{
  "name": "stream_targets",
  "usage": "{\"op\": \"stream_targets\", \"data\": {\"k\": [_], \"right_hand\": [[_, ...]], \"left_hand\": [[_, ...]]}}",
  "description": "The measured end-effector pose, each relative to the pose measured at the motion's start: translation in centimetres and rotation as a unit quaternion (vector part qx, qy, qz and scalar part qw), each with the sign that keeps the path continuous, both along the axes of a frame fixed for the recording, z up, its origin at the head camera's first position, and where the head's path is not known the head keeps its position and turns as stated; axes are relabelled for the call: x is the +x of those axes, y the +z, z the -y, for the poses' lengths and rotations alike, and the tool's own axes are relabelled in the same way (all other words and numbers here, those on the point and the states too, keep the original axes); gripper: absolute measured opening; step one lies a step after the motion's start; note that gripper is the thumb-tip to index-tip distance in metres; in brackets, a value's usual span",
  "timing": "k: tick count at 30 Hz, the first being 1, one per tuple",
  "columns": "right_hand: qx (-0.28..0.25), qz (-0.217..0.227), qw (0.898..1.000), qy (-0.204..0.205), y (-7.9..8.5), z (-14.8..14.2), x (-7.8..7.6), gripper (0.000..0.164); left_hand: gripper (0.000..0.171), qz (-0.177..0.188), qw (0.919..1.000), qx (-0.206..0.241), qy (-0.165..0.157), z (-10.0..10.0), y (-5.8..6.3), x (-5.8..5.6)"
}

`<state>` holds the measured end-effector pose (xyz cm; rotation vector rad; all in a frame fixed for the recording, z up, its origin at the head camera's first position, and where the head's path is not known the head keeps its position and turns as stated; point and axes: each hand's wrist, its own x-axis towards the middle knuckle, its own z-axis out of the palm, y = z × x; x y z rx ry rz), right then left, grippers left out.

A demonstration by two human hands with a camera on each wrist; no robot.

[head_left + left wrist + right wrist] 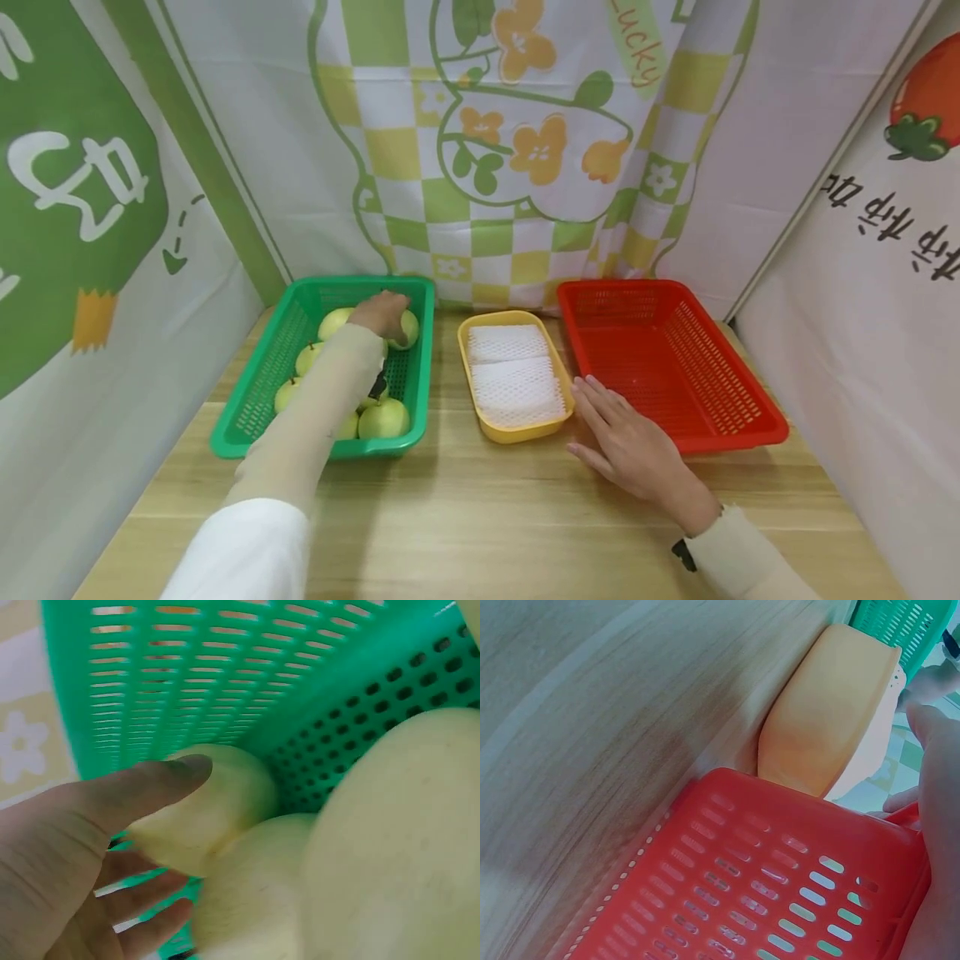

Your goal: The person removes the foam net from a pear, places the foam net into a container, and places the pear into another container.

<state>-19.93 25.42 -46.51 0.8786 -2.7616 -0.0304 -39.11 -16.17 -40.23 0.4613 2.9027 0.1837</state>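
My left hand (384, 315) reaches into the green basket (429, 367) at its far right corner. In the left wrist view its thumb lies across a yellow-green pear (225, 802), with the other fingers spread fairly straight below it. Several more pears (384, 418) lie in the same basket, partly hidden by my left forearm. My right hand (626, 442) has its fingers straight and together, at the near left corner of the red basket (738, 437). Its fingertips are right at the rim of a yellow container (513, 433), where white foam net sleeves (517, 387) lie.
The yellow container stands between the two baskets on the wooden table (465, 525). A patterned curtain (525, 167) hangs close behind them. Printed cloth walls (840, 292) rise at both sides. The red basket's slotted floor shows, with no fruit on it.
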Motion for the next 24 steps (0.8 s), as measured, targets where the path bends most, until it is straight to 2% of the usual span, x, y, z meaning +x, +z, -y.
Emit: {"op": "stream_targets", "data": {"k": [8,12,15,18,21,24], "right_hand": [[0.004,0.003,1.0,-0.005,0.2,-0.2,-0.4,0.088],[-0.011,0.023,1.0,0.005,0.4,-0.4,-0.6,0.092],[-0.042,0.053,0.998,0.013,0.8,-0.5,-0.8,0.094],[-0.074,0.097,0.992,0.012,1.7,-0.7,-0.9,0.094],[-0.098,0.136,0.986,0.001,2.8,-0.9,-0.9,0.092],[-0.113,0.157,0.981,-0.015,3.8,-0.9,-0.9,0.091]], "left_hand": [[0.073,0.032,0.9995,-0.001,-0.008,0.2,3.8,1.2],[0.078,0.03,0.9995,0.002,-0.011,0.8,5.9,2.6],[0.082,0.006,0.9998,-0.008,-0.015,1.4,7.1,4.6],[0.083,-0.028,0.9988,-0.021,-0.033,1.6,7.6,7.0],[0.082,-0.053,0.997,-0.008,-0.056,1.6,7.5,9.8],[0.082,-0.087,0.993,0.023,-0.076,1.7,6.8,12.4]]}}
